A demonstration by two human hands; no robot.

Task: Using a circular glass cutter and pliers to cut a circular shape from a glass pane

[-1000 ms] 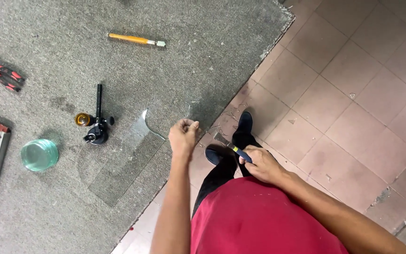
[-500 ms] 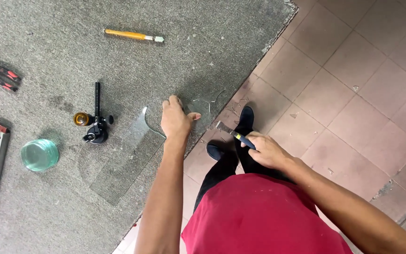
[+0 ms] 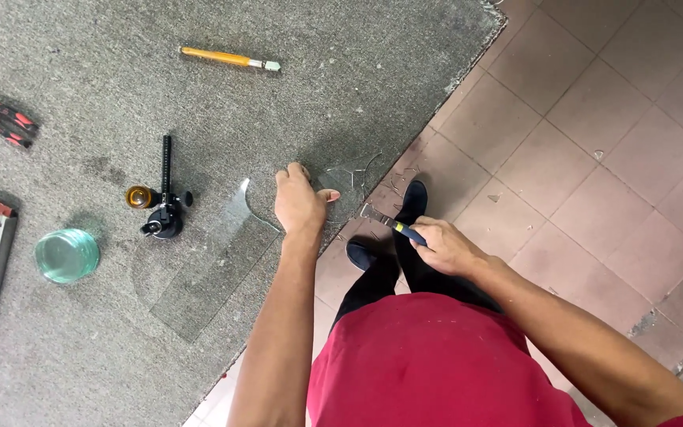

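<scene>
1. My left hand [image 3: 300, 204] lies palm-down and flat, fingers loosely spread, on a clear glass sheet [image 3: 207, 273] that rests on the grey carpet [image 3: 341, 87] near the carpet's edge. It grips nothing; it only presses.
2. My right hand [image 3: 444, 247] is closed around blue-handled pliers [image 3: 389, 223], with the metal nose pointing at the glass edge just beside my left thumb.
3. Progress, as I judge it: a curved score or break line [image 3: 250, 207] shows in the sheet by my left hand, and small glass slivers [image 3: 393, 186] lie along the carpet edge and on the tiled floor [image 3: 594, 119]. So some of the edge looks already nibbled off; the jagged part under my hand looks unfinished.
4. The circle cutter with suction base [image 3: 164, 209] and the yellow-handled glass cutter [image 3: 227, 58] lie apart on the carpet, untouched.
5. Containers: a small amber bottle [image 3: 137, 196] lies beside the circle cutter; contents cannot be told. A greenish round glass piece [image 3: 66, 255] sits to the left; I cannot tell whether it is a jar or a solid disc.
6. Red-handled pliers [image 3: 1, 119] lie at the far left.
</scene>
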